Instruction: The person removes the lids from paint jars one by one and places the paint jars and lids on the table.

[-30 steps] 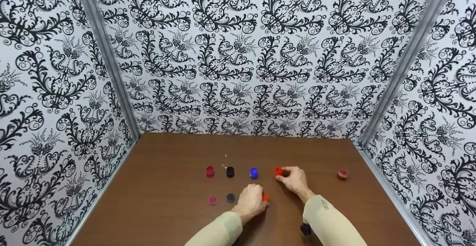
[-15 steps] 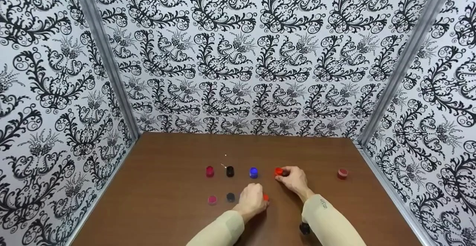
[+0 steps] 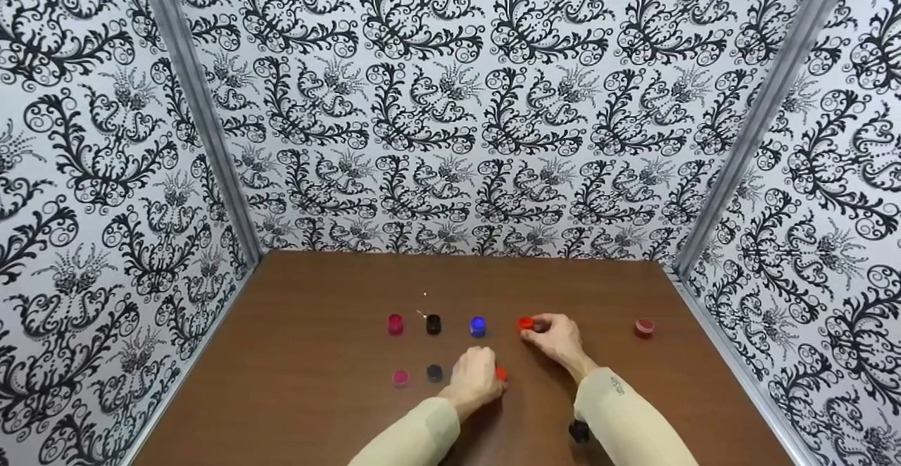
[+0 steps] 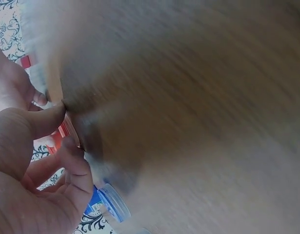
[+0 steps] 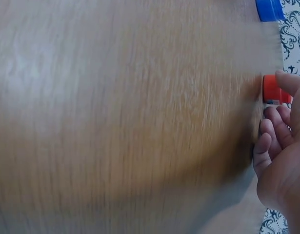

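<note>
My left hand (image 3: 475, 376) is low in the front row, its thumb and fingers pinching a small orange-red cap with a clear rim (image 4: 69, 130). Farther back and to the right, my right hand (image 3: 559, 339) holds a small orange jar (image 3: 526, 324) by its side. In the right wrist view, that orange jar (image 5: 271, 88) stands on the table with the thumb against it and the other fingers curled beside. Just below the left fingers in the left wrist view is a blue jar piece with a clear rim (image 4: 114, 202).
A pink jar (image 3: 395, 324), a black jar (image 3: 433, 324) and a blue jar (image 3: 478, 326) line the back row. In front lie a pink disc (image 3: 400, 378) and a dark grey disc (image 3: 434, 372). A red jar (image 3: 644, 328) stands far right on the brown table (image 3: 317, 353). Patterned walls surround it.
Both hands keep their places and holds. Only the whole head view has shifted very slightly.
</note>
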`<state>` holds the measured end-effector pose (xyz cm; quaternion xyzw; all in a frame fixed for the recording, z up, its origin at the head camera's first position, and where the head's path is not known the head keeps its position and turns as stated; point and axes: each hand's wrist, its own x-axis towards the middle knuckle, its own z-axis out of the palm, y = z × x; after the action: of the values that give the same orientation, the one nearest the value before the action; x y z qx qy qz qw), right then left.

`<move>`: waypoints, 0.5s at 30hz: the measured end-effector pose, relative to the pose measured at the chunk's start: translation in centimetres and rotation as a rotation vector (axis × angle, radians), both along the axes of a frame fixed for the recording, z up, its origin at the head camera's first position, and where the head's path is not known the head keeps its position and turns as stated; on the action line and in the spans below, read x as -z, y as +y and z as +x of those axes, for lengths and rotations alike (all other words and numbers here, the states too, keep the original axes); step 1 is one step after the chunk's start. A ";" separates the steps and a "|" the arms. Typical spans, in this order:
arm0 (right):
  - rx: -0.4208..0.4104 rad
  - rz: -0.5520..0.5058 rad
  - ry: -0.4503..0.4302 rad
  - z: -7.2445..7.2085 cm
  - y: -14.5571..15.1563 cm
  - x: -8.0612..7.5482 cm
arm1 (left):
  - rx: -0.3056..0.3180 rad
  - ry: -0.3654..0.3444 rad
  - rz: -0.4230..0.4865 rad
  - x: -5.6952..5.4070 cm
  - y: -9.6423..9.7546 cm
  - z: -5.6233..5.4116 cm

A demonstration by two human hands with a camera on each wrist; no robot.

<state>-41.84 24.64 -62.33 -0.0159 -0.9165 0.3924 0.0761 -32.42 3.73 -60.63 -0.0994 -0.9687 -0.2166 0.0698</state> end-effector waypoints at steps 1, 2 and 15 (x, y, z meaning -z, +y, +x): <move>-0.001 -0.008 0.005 0.0 0.1 -0.1 | 0.001 -0.001 -0.002 -0.1 0.0 0.0; -0.001 -0.015 0.009 0.1 0.2 -0.1 | 0.003 -0.006 -0.002 -0.1 -0.1 0.0; 0.006 -0.023 0.061 0.7 3.3 -0.7 | 0.055 0.054 0.044 -0.9 -0.8 0.1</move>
<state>-41.13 27.93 -61.66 -0.0078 -0.9091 0.4031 0.1051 -32.32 2.90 -59.72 -0.1304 -0.9583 -0.2369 0.0921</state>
